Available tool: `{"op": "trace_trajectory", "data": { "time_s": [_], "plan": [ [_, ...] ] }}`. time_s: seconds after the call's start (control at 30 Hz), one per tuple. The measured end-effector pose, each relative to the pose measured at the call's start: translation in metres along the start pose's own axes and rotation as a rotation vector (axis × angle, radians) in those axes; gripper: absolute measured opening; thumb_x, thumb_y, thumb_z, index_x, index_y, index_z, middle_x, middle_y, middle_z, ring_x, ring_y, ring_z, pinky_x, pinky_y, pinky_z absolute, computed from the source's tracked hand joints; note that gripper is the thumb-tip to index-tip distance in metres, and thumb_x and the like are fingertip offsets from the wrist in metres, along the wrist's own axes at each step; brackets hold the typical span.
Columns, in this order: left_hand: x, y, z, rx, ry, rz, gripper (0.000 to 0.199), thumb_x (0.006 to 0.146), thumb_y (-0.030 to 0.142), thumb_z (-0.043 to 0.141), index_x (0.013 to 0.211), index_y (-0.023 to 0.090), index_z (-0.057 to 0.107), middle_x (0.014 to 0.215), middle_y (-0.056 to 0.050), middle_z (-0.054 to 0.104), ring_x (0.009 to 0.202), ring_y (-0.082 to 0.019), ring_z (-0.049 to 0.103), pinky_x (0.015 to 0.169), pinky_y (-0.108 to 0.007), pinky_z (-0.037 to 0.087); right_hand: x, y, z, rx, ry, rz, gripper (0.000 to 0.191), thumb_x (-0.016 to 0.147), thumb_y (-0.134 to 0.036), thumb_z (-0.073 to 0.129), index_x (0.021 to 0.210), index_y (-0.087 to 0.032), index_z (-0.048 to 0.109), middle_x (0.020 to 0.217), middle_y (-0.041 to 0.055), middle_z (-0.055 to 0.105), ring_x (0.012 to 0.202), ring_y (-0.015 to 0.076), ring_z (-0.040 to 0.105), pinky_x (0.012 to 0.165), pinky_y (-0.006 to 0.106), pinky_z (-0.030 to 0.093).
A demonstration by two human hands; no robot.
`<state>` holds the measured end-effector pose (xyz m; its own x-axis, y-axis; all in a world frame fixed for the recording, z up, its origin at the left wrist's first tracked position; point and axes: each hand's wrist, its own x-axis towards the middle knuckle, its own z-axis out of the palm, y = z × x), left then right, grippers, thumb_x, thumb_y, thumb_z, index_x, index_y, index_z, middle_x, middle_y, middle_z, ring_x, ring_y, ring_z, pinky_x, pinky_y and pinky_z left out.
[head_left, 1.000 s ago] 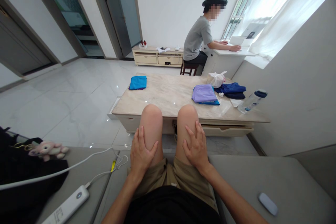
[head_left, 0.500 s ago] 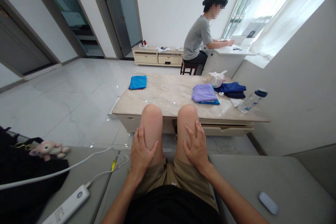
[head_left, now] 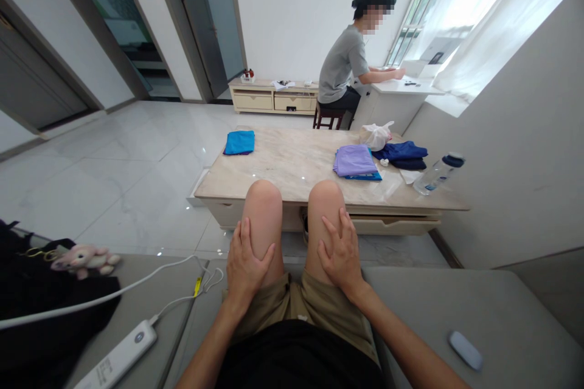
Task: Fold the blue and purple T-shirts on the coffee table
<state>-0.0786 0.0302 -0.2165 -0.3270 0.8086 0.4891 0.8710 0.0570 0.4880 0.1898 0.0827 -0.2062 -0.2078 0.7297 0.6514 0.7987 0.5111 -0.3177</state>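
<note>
My left hand (head_left: 246, 261) rests on my left thigh above the knee, its fingers spread and holding nothing. My right hand (head_left: 342, 250) lies the same way on the other thigh, also empty. Both are well short of the marble-topped coffee table (head_left: 292, 164) beyond my knees. On that table lie a folded lilac cloth (head_left: 354, 161), a folded blue cloth (head_left: 239, 142), a dark navy garment (head_left: 401, 155), a white plastic bag (head_left: 376, 137) and a plastic water bottle (head_left: 439, 174) on its side.
I sit on a grey sofa (head_left: 502, 304) with a white power strip (head_left: 119, 355), its cable, a pink plush toy (head_left: 84, 260), a black bag (head_left: 41, 292) and a pale blue remote (head_left: 465, 350). A seated person (head_left: 342, 61) works at a white desk (head_left: 401, 94) by the window.
My hands stay where they were. The seated person's hand has drawn back along the desk, and the view has tilted slightly.
</note>
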Motion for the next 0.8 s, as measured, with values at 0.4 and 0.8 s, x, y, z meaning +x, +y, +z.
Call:
{"op": "trace_trajectory", "data": {
  "time_s": [0.4,0.8],
  "plan": [
    [0.0002,0.0005,-0.0016,0.001,-0.007,0.002,0.097,0.1,0.052,0.075,0.18,0.023,0.029,0.173,-0.024,0.049,0.157,-0.044,0.055,0.126,-0.064,0.052,-0.0004,0.0011,0.001,0.009,0.0,0.001,0.067,0.101,-0.02,0.066,0.167,-0.026,0.053,0.19,0.0152,0.019,0.173,0.0429,0.028,0.133,0.07,0.04],
    [-0.0004,0.0001,-0.0003,0.002,0.0,0.004,0.097,0.1,0.051,0.076,0.18,0.022,0.029,0.174,-0.025,0.049,0.158,-0.044,0.054,0.127,-0.066,0.05,0.0,0.0005,0.0005,0.01,0.004,0.0,0.065,0.101,-0.02,0.065,0.165,-0.024,0.054,0.189,0.0165,0.021,0.172,0.0433,0.029,0.133,0.07,0.04]
  ]
}}
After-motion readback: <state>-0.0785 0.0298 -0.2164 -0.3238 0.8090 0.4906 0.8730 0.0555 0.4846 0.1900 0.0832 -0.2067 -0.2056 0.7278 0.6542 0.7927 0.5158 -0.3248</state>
